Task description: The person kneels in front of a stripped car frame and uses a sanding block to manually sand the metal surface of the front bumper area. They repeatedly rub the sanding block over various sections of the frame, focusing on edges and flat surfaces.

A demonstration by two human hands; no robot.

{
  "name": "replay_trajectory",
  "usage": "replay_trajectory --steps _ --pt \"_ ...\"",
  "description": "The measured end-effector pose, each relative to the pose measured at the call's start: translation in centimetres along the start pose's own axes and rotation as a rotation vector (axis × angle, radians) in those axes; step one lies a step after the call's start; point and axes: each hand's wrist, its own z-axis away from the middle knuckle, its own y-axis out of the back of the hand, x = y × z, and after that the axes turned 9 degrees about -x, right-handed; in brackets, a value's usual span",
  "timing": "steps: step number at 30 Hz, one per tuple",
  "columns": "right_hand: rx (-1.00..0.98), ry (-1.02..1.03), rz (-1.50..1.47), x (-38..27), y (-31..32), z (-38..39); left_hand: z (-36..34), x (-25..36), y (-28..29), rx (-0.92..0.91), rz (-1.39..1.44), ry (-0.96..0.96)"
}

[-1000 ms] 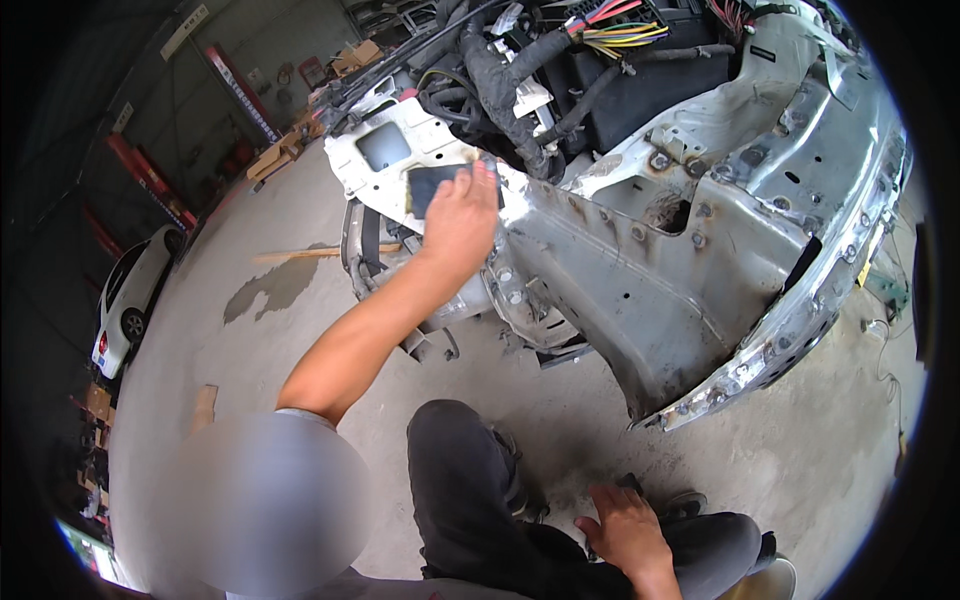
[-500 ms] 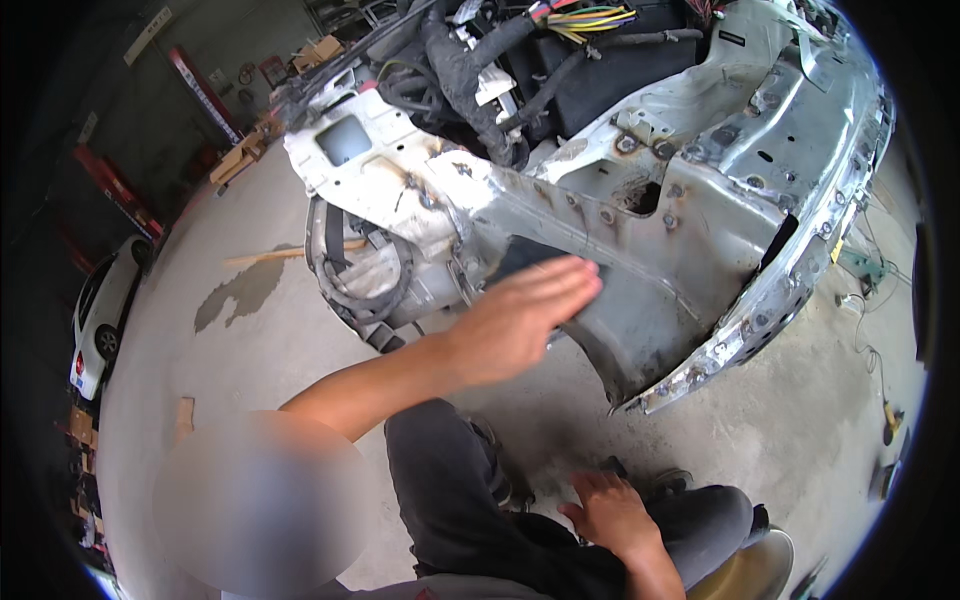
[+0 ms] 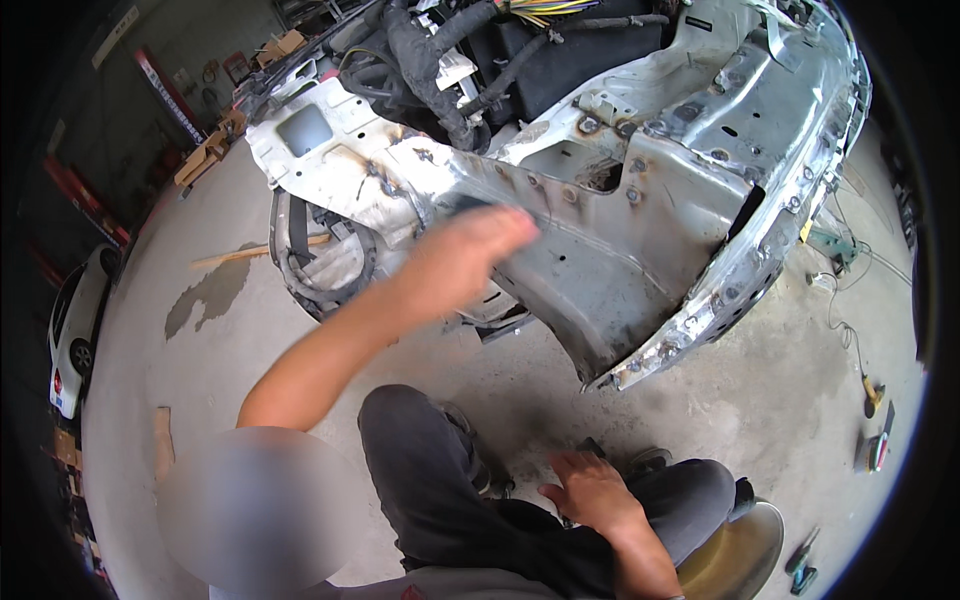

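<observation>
My left hand point(image 3: 465, 255) reaches over the bare metal front-end panel point(image 3: 590, 270) of a stripped car. It is smeared by motion, but its fingers look stretched out flat with nothing visible in them. Whether the palm touches the metal is hidden. A dark patch point(image 3: 468, 203) shows just beyond this hand; I cannot tell if it is shadow or material. My right hand point(image 3: 592, 490) lies open by my bent right leg point(image 3: 690, 505), fingers apart, holding nothing. Welded spots and bolt holes mark the panel, and its lower corner ends in a bent edge.
Coloured wires point(image 3: 550, 10) and a thick black harness point(image 3: 425, 60) lie in the engine bay. Tools and a cable point(image 3: 845, 330) are on the floor at right. A yellowish round seat point(image 3: 740, 550) shows beside me. A white car point(image 3: 75, 335) stands far left. A blurred oval covers the lower left.
My left hand has moved left and toward the far side across the panel. The whole view has shifted slightly. My right hand keeps its place by the leg.
</observation>
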Motion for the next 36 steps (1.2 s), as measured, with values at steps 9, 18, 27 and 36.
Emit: replay_trajectory --steps 9,18,27,36 --pt "0.036 0.015 -0.016 0.5 -0.4 0.0 2.0 2.3 -1.1 0.057 -0.106 0.005" --pt "-0.034 0.016 -0.050 0.4 -0.8 -0.6 -1.7 4.5 -0.2 -0.020 0.057 -0.253" --pt "-0.081 -0.025 -0.043 1.2 -1.6 -1.1 -5.3 5.2 -0.5 -0.065 0.184 -0.422" --pt "-0.107 -0.087 -0.068 1.2 -1.7 -0.6 -1.3 7.0 0.2 -0.051 0.104 -0.381"
